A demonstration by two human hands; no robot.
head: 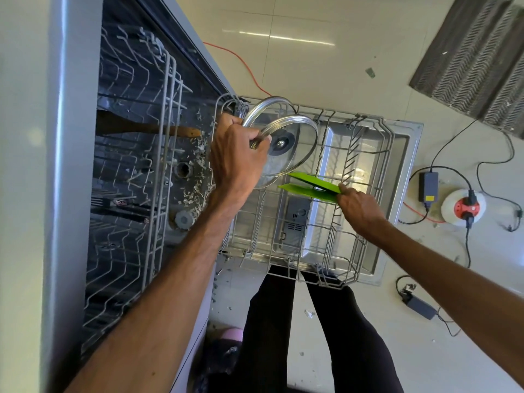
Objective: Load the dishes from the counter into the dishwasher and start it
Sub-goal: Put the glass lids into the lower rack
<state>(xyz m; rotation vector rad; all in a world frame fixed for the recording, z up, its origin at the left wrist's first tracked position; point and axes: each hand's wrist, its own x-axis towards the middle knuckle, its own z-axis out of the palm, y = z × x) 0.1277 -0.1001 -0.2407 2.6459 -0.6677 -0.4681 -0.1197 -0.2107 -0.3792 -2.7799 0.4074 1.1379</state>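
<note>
The dishwasher's grey frame (68, 165) runs down the far left. Inside it the upper rack (158, 194) sits over the dark tub. A wooden spoon (147, 128) lies across its wires, handle pointing right. Pale flakes of debris (195, 191) are scattered on the tub floor just beside the rack.

Next comes the person's left hand (235, 157), fingers curled tight round the rims of two glass lids (303, 154). It holds them tilted, one behind the other, above the back left corner of the lower rack (365, 251). That rack is pulled right out over the open door (402, 194).

Two flat green boards (314, 188) stand on edge among the rack's tines, close together, just below the lids. The right hand (360, 207) is closed on their right-hand end, fingertips pinching it. I cannot tell whether it grips one board or both.

The person's legs in black (340, 336) stand at the near side of the rack.

On the floor to the right lie a black power adapter (428, 185) and a white and red cable reel (463, 207) with plugs in it. A grey patterned mat (476, 61) lies at the top right.
</note>
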